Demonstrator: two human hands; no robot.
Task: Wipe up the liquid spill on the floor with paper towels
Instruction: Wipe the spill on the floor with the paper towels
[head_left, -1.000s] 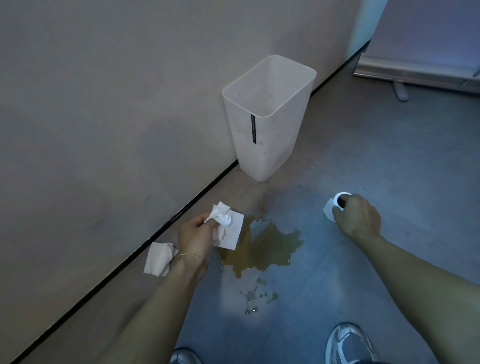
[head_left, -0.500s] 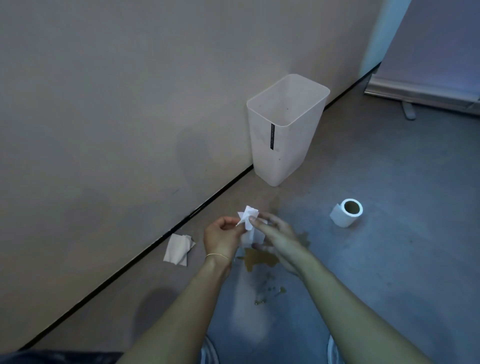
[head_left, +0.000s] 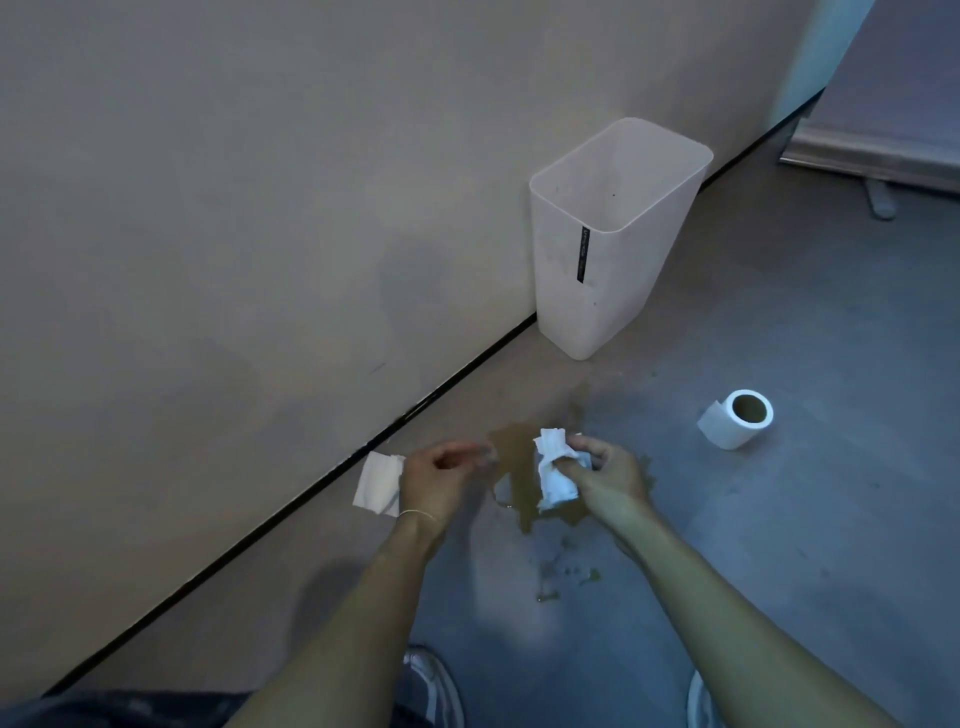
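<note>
Gripping a crumpled paper towel (head_left: 555, 475) in my right hand (head_left: 605, 480) just over the brown spill (head_left: 517, 465), I judge from the head view that blotting is about to begin. My left hand (head_left: 441, 478), at the spill's 9 o'clock, hangs loosely curled and empty. Next I need to press the wad flat onto the puddle; the roll (head_left: 737, 418) sits at 3 o'clock.

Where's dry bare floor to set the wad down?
Bare: floor right of the right hand, below the roll; also between bin and roll. Crowded: spill by the wad, sheet by the left hand, drops just nearer.
</note>
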